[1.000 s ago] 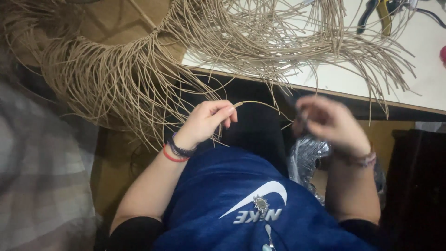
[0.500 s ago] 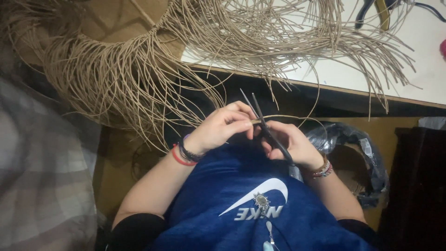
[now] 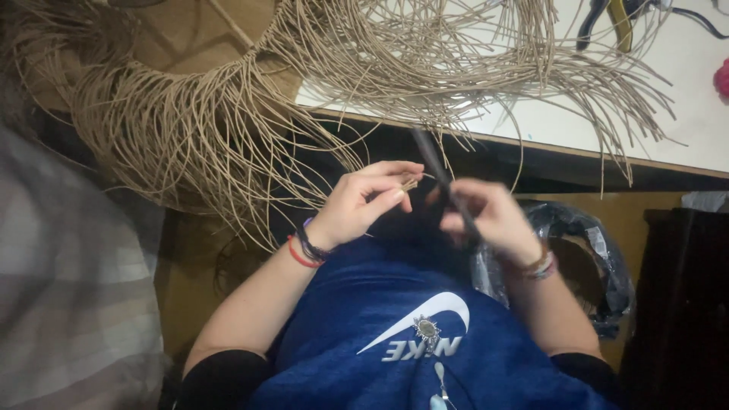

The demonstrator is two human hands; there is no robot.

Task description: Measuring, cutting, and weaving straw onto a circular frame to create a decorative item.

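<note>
Head view, mid-frame: left hand (image 3: 364, 205) pinches a tan cord end (image 3: 406, 181), right hand (image 3: 486, 216) is closed round a dark tool, probably scissors (image 3: 444, 182), so trimming looks barely begun, with the big cord bundle (image 3: 228, 121) across the upper frame uncut.

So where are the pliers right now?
In the head view, the pliers lie at the top right on the white table, just beyond the loose tan strands, far from both hands.
</note>
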